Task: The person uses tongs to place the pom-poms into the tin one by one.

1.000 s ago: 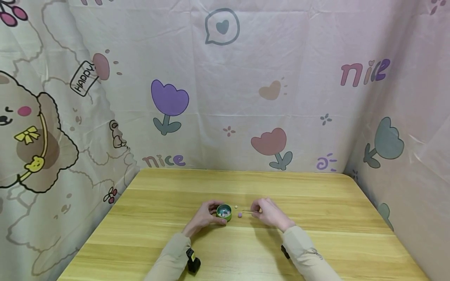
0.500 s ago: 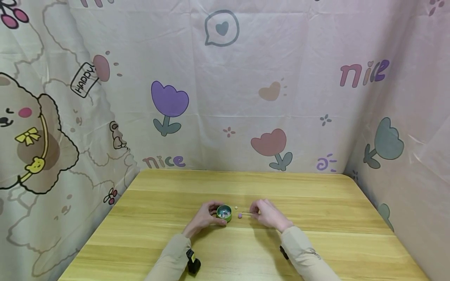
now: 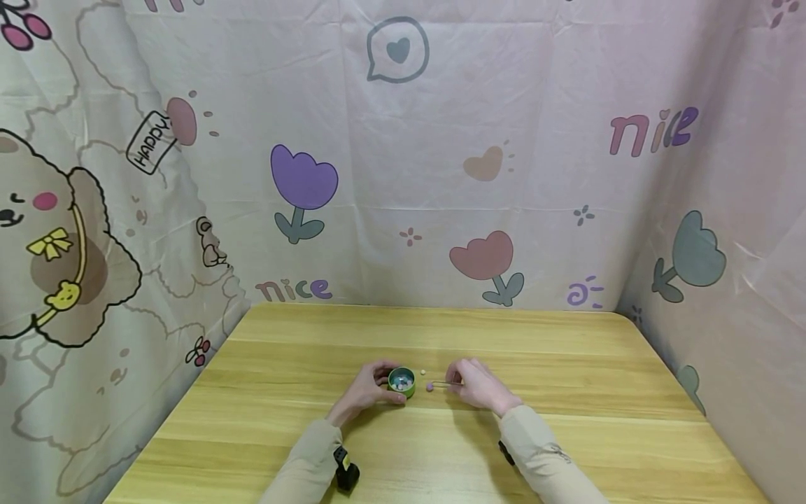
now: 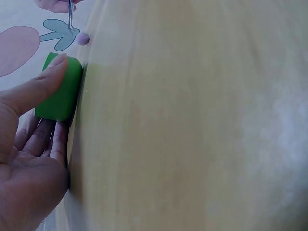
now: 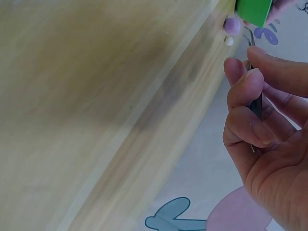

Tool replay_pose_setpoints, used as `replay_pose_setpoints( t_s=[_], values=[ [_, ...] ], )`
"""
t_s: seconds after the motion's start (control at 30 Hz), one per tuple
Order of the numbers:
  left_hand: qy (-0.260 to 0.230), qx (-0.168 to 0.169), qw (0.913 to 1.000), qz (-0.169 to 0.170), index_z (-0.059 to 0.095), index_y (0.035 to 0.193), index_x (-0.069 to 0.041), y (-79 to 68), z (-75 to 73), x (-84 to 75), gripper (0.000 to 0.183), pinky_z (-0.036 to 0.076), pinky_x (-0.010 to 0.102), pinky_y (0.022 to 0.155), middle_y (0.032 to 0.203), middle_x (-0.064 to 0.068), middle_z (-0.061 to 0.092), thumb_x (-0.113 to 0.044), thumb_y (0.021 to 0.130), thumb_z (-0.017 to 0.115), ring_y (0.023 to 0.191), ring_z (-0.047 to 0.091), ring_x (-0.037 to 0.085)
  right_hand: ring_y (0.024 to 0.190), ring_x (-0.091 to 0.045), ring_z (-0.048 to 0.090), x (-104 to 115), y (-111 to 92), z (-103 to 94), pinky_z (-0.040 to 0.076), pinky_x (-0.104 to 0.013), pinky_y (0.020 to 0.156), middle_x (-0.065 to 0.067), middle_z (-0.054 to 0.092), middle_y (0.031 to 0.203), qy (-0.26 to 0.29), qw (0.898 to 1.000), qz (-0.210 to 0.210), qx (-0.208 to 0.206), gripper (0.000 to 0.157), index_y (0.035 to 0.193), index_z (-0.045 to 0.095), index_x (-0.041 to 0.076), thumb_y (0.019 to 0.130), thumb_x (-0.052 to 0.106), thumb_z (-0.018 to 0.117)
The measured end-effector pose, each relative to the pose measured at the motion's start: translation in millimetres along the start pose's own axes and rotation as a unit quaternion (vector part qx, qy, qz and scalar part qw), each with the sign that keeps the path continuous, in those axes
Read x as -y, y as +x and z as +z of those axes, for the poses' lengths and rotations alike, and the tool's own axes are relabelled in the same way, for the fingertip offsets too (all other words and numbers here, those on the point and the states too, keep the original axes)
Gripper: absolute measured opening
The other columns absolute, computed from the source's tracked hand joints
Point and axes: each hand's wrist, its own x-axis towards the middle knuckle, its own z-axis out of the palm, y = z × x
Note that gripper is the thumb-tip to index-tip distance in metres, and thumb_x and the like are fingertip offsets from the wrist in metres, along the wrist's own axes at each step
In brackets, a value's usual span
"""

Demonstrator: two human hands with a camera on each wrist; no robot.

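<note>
My left hand [image 3: 368, 387] holds a small green round container [image 3: 401, 393] on the table, thumb on the near side and fingers around the far side. Several small pale balls [image 3: 403, 385] lie inside it. In my right hand [image 3: 481, 386] is a pair of slim metal tweezers [image 5: 255, 103], pinched between thumb and fingers, with bent tips pointing left. Those tips are right by a purple ball [image 3: 430, 386] on the table, just right of the container. A smaller white ball [image 5: 229, 41] lies close to the purple one.
The wooden table [image 3: 302, 336] reaches back to a printed cloth [image 3: 378, 175] hanging behind it, with more cloth at both sides. A black wrist camera [image 3: 346, 470] is strapped over my left sleeve.
My right hand has moved slightly left, bringing the tweezer tips closer to the purple ball. The left hand, the container and both loose balls have stayed in place.
</note>
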Motion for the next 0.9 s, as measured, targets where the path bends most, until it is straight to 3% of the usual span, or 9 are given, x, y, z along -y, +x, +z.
replay_pose_setpoints(
  t_s=[0.9],
  values=[
    [-0.003,0.006,1.0,0.0,0.055,0.133,0.007,-0.2,-0.6,0.2,0.065,0.051,0.047,0.105,0.13,0.027,0.061,0.0,0.076,0.085,0.117,0.062,0.032,0.078,-0.014,0.063,3.0,3.9,2.3,0.056,-0.031,0.07,-0.007,0.072,0.085,-0.031,0.999,-0.009,-0.016,0.007,0.09,0.072,0.0,0.083,-0.003,0.074]
  ],
)
